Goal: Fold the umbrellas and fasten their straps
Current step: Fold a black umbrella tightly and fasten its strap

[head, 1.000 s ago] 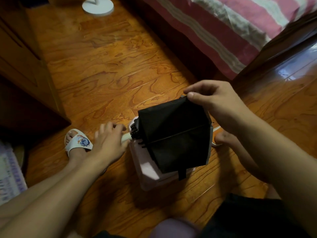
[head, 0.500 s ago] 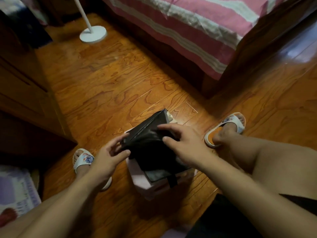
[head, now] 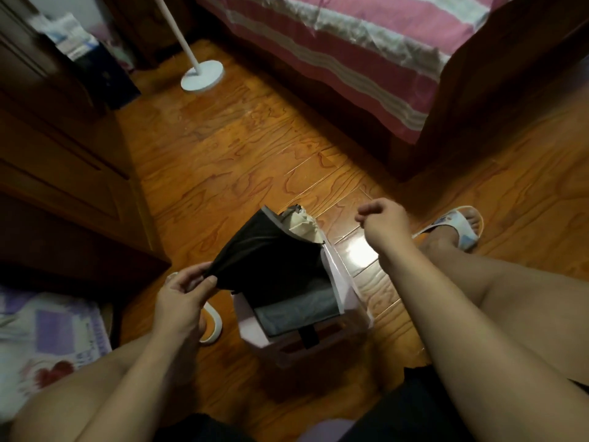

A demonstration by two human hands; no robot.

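**Left hand pinches the umbrella's edge; right hand lifted clear**

A person sits over a wooden floor [head: 242,161], knees apart, looking down at an umbrella [head: 271,266] that lies on a pale pink bag [head: 345,282] between the feet. The umbrella's canopy is black inside with a grey trim, partly gathered but loose, and a beige fold of it shows at the far end. A short black strap [head: 308,335] hangs from the near edge, undone, over the bag's front.

The left hand [head: 181,301] holds the canopy at its left corner: the thumb and fingers [head: 204,287] are curled and pinch the black fabric, pulling it to a point. The right hand [head: 381,223] is raised above the floor to the right of the umbrella, apart from it. Its fingers are curled in toward the palm; I cannot tell whether anything thin is caught between them, and nothing shows there.

The right foot wears a white slipper [head: 454,226], just beyond the right hand. A second slipper [head: 212,323] with an orange sole lies beneath the left hand, mostly hidden by it.

A bed with a pink and white striped cover [head: 366,49] fills the upper right, its dark wooden frame meeting the floor. A white round lamp base [head: 202,77] with a thin pole stands on the floor at the top. Dark wooden cabinet doors [head: 63,173] run along the left, and a patterned purple cloth [head: 47,330] lies at the lower left.
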